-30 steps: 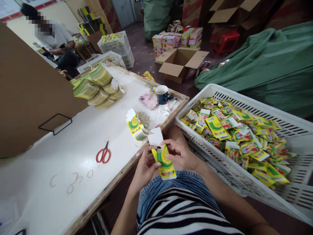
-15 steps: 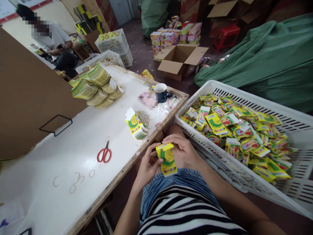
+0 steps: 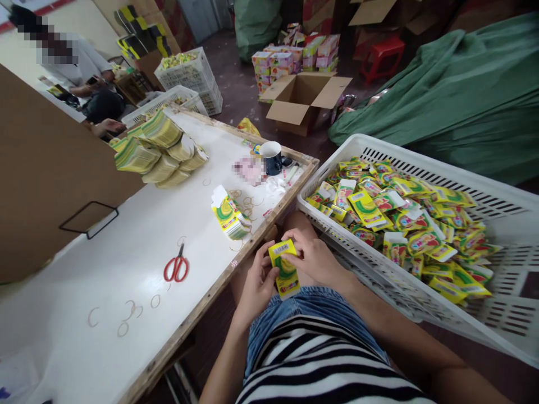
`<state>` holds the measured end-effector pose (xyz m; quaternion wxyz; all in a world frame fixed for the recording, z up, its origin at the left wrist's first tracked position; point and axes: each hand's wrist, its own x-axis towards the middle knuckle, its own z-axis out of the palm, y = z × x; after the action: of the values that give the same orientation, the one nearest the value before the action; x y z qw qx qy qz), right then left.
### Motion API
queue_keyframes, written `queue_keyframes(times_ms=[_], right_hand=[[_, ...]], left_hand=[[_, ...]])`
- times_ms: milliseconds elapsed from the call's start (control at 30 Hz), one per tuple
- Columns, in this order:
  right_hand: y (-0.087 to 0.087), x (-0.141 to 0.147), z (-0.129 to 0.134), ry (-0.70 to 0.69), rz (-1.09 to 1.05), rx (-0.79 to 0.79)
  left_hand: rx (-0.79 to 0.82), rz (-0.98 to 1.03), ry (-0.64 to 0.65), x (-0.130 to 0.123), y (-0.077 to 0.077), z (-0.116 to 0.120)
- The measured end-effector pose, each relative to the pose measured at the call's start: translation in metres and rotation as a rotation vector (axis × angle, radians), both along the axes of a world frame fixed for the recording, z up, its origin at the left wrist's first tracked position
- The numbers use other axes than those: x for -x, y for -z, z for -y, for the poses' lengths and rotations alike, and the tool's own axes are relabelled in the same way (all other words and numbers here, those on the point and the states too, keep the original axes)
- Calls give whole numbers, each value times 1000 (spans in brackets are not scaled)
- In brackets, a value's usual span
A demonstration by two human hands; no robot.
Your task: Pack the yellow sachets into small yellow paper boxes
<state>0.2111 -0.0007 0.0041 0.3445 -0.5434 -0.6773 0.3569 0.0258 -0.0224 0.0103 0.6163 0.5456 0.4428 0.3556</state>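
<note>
Over my lap I hold a small yellow and green carton [image 3: 287, 269], its barcode flap at the top facing me. My left hand [image 3: 260, 281] is closed on its left side, thumb across the front. My right hand [image 3: 314, 257] grips its upper right, the thumb pressed on the barcode flap and the fingers behind. On the table just beyond lies a stack of flat matching cartons [image 3: 229, 213]. To my right, a white plastic crate [image 3: 309, 210] holds many yellow cartons [image 3: 406, 224] in a loose heap.
On the white table [image 3: 138, 252] lie red-handled scissors [image 3: 176, 268], several rubber bands [image 3: 122, 329], bundled cartons [image 3: 162, 151] and a dark mug [image 3: 272, 160]. An open cardboard box [image 3: 295, 106] stands on the floor. A person [image 3: 80, 73] sits at the far left.
The carton's top flap has come down toward me, so the barcode shows more fully. My right thumb has moved onto it. The whole view has shifted slightly.
</note>
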Motion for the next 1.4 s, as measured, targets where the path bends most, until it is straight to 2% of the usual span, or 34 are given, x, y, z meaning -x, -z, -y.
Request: queue_keyframes(times_ms=[200,400,467,533,600,667,767,867,1133,1400], right_hand=[[7,-5,1,-46,-156,34],[2,-6,6,29,-332,-104],[-6,-14,8,150,-309,-271],[-15,-28,9,395,-187,-513],[-24,-42,8,639,-56,-704],[-30,-50,6,735,-8,-776],[-29,-42,6,610,-66,-706],[-21,-22,7,499,-144,-555],[1,18,-4,303,-330,-242],[4,49,-17,218,-524,-20]], left_hand=[[45,110,-34,-2,-5,-6],[-25,110,7,-15,-3,-5],[-113,56,-12,-15,-5,-11],[-276,-70,-106,-5,-10,-27],[-479,-304,-264,14,-15,-51],[-575,-560,-384,37,-15,-78],[-533,-815,-375,62,-7,-111],[-487,-946,-308,71,5,-123],[-616,-999,-326,76,12,-118],[-827,-980,-531,78,24,-104]])
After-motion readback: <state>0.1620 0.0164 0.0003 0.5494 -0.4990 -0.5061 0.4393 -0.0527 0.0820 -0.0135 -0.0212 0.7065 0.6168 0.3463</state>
